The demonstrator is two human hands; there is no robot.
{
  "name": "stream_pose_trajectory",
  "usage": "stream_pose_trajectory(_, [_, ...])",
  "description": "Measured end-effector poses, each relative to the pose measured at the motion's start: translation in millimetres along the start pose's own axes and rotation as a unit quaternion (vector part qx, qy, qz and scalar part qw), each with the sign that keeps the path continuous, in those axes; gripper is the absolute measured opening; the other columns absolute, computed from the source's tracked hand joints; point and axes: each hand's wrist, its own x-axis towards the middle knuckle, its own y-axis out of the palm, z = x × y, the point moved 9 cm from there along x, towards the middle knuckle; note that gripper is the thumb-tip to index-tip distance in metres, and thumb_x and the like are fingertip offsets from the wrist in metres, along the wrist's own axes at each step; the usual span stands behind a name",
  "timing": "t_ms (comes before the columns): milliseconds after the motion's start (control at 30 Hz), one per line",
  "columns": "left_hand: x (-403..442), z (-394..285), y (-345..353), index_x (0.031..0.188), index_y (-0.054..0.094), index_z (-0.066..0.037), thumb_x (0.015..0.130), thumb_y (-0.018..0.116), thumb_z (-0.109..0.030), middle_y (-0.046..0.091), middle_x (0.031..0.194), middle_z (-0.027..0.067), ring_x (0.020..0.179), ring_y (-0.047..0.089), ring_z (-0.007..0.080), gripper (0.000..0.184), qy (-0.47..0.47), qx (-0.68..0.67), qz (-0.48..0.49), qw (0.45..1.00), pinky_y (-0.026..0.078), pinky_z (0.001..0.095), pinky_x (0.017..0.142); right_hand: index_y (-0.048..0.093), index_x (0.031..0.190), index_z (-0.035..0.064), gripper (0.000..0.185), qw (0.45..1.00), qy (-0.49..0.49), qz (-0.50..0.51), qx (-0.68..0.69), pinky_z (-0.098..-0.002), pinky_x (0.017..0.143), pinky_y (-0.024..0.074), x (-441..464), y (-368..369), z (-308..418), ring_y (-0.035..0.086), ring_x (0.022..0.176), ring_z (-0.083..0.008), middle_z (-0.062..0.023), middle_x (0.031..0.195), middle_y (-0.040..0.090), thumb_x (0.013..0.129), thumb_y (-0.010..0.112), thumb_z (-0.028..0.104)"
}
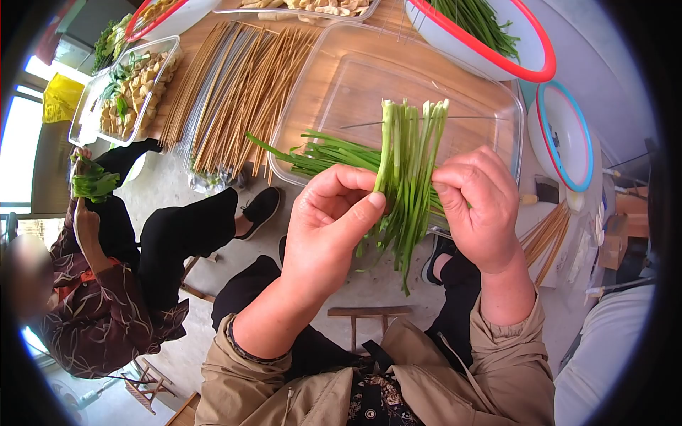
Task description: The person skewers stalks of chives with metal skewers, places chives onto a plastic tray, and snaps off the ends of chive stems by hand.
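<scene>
A bunch of green chives [408, 170] with pale cut ends hangs upright between my hands. My left hand [334, 220] pinches the bunch's left side between thumb and forefinger. On the right side, my right hand [479, 202] is closed, with its thumb and fingertips against the stalks. A thin metal skewer [472, 117] runs crosswise at the upper stalks, over a clear plastic tray [320, 67]. More green stalks [330, 153] lie in the tray behind my left hand.
Bamboo skewers [234, 92] cover the table left of the tray. Containers of cut food [135, 96] stand farther left. A red-rimmed basin [529, 60] and a blue-rimmed bowl [586, 142] are at right. A seated person [106, 312] holds leafy greens at left.
</scene>
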Motion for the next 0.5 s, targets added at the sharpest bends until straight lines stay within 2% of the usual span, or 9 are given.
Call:
stream_pose_trajectory(33, [-0.3, -1.1, -1.3, 0.098, 0.06, -0.002, 0.088, 0.063, 0.0, 0.064, 0.092, 0.0019, 0.082, 0.058, 0.0073, 0.011, 0.005, 0.003, -0.017, 1.0, 0.046, 0.0215, 0.074, 0.061, 0.082, 0.0052, 0.012, 1.0, 0.0, 0.001, 0.0, -0.034, 0.055, 0.0431, -0.1, 0.2, 0.1, 0.054, 0.064, -0.025, -0.0069, 0.075, 0.059, 0.074, 0.069, 0.002])
stream_pose_trajectory(500, [-1.1, 1.8, -1.2, 0.098, 0.062, -0.002, 0.09, 0.062, -0.001, 0.063, 0.09, -0.0003, 0.082, 0.056, 0.0055, 0.009, -0.007, -0.003, 0.0, 1.0, 0.045, 0.0201, 0.073, 0.061, 0.082, 0.0058, 0.015, 1.0, -0.017, 0.002, -0.003, -0.0338, 0.055, 0.0429, -0.1, -1.6, 2.5, 0.054, 0.064, -0.0246, -0.0065, 0.075, 0.058, 0.071, 0.07, 0.002])
